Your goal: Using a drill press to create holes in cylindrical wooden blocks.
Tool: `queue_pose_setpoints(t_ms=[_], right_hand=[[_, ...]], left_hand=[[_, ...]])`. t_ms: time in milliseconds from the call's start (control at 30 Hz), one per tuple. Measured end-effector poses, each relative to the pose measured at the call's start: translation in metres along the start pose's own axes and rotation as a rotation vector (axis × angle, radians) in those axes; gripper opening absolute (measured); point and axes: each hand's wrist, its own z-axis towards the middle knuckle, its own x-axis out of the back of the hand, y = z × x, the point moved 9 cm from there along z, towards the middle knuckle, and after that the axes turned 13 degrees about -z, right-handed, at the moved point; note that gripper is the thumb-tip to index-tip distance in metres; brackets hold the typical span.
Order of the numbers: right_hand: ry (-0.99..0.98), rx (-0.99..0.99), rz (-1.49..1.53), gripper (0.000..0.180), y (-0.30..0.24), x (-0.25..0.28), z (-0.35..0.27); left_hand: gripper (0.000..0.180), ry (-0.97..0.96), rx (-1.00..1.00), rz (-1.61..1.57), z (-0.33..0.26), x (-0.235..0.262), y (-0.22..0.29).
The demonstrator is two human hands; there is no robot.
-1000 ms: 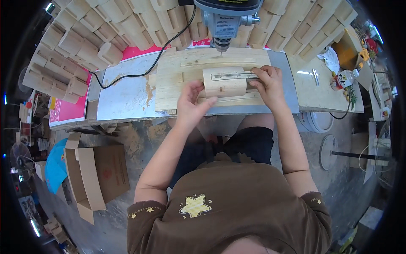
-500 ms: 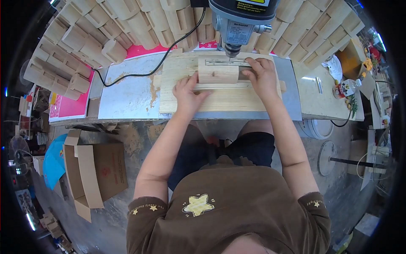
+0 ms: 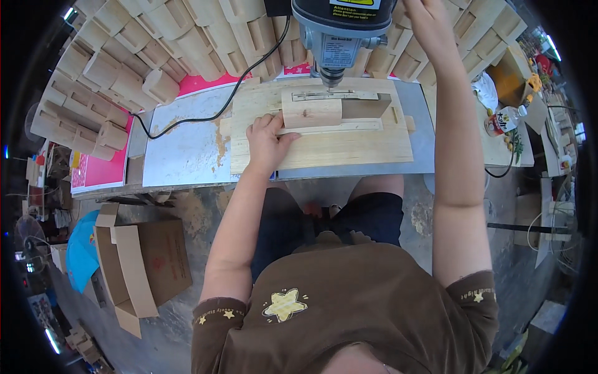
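Observation:
A pale wooden block (image 3: 311,114) with a rounded face lies on a flat wooden board (image 3: 336,148), under the drill press (image 3: 346,50). A slim metal strip or slotted guide, too fine to make out, runs along the block's top, below the drill chuck (image 3: 331,77). My left hand (image 3: 268,138) holds the block at its left end, fingers pressed against it and thumb stretched along the board. Raised high at the drill press's right side is my right hand (image 3: 430,22). The top edge cuts off its fingers, and whatever they touch is hidden.
Stacked wooden pieces (image 3: 118,68) with cut slots line the back of the bench. A black cable (image 3: 230,100) crosses the left side. A plastic bottle (image 3: 503,121) stands at the right. An open cardboard box (image 3: 159,262) sits on the floor at the left.
My right hand has left the block's right end and risen to the drill press's right side. My left hand stays at the block's left end. The whole view has shifted slightly.

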Motion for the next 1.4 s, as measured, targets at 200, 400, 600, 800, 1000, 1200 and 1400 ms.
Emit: queue_pose_setpoints(t_ms=[200, 400, 600, 800, 1000, 1200, 1400], right_hand=[[-0.022, -0.033, -0.229, 0.028, -0.037, 0.002, 0.003], [-0.157, -0.026, -0.446, 0.015, -0.052, 0.024, -0.061], [-0.01, 0.088, -0.288, 0.006, -0.048, 0.019, -0.125], [0.071, 0.106, -0.211, 0.008, -0.012, -0.008, -0.163], [0.053, 0.169, -0.207, 0.007, -0.017, -0.005, -0.16], [0.047, 0.122, -0.223, 0.018, -0.056, 0.028, -0.064], [0.004, 0.02, -0.611, 0.033, -0.01, -0.007, 0.028]], left_hand=[[0.053, -0.009, -0.037, -0.002, -0.003, -0.002, -0.001], [0.041, 0.079, -0.126, -0.034, -0.003, 0.007, 0.006], [0.039, 0.087, -0.147, -0.026, -0.001, 0.006, 0.009], [0.041, 0.1, -0.149, -0.04, 0.0, 0.007, 0.01], [0.042, 0.115, -0.177, -0.064, -0.001, 0.009, 0.014], [0.054, 0.01, 0.001, -0.016, -0.003, -0.005, -0.001], [0.052, 0.08, -0.091, 0.021, 0.004, -0.03, 0.028]])
